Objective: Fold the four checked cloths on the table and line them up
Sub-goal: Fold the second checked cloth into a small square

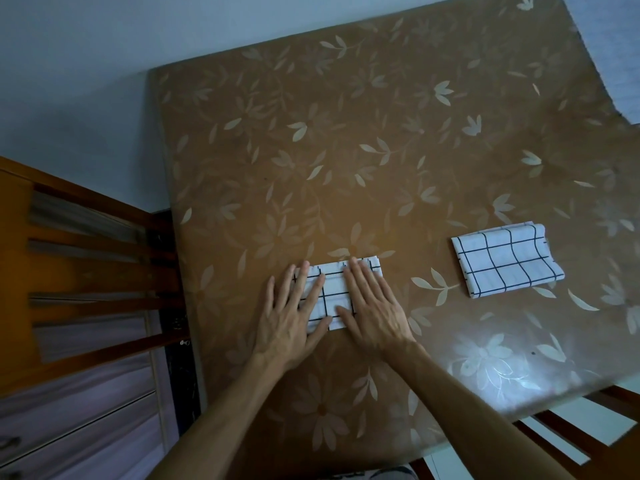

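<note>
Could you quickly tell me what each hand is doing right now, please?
Left hand: open, fingers straight, pressing flat on the folded checked cloth.
Right hand: open, pressing flat on the same cloth.

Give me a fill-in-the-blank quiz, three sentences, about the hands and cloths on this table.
1. The left hand and right hand both press on the cloth lying to the ___ of the other cloth.
2. The other cloth is touched by ___ hand.
3. The table shows ___ cloths in all.
Missing words: left; neither; two.
</note>
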Motion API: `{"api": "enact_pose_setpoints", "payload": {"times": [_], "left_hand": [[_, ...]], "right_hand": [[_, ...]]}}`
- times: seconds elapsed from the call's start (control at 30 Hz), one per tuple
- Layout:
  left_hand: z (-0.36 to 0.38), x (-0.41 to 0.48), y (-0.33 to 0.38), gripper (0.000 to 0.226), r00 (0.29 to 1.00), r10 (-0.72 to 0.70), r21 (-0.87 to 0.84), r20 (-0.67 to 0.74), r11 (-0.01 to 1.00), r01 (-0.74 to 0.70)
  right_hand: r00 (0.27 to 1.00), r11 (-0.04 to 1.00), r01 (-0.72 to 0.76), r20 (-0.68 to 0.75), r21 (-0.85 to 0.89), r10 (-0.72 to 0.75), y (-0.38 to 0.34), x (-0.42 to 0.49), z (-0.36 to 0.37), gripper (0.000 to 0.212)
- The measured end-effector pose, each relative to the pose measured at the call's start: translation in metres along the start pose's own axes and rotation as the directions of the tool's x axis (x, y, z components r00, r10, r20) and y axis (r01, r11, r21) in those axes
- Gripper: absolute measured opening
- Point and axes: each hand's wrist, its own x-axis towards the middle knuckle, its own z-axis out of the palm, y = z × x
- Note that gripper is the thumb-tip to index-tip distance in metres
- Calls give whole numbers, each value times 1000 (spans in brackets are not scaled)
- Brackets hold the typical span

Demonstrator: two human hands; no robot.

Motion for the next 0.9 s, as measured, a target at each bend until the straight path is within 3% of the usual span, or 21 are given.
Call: {"api": "enact_pose_setpoints", "payload": {"times": [0.13, 0.3, 0.4, 0.53, 0.7, 0.9], "left_hand": [[-5, -1, 4, 75, 999, -28, -16, 19, 999, 29], [-19, 2, 7, 76, 998, -43, -99, 55, 994, 48], [-35, 0, 13, 77, 996, -76, -195, 54, 977, 86], [-56, -8, 20, 55, 996, -85, -308, -15, 948, 76], [-78, -19, 31, 26, 994, -45, -334, -101, 943, 9], [-96, -32, 59, 23, 992, -20, -247, -125, 969, -12]], "right_hand": [[998, 998, -55, 23, -37, 56, 13, -2, -11, 73], [997, 996, -76, -19, -48, 75, 4, 1, -27, 61], [995, 996, -73, -59, 54, 76, -6, -1, -47, 52], [995, 992, -68, -66, 110, 76, -16, -10, -77, 44], [981, 967, -187, -25, 170, 194, -11, -36, -103, 40], [966, 954, -255, -9, 158, 260, 8, -88, -119, 32]]}}
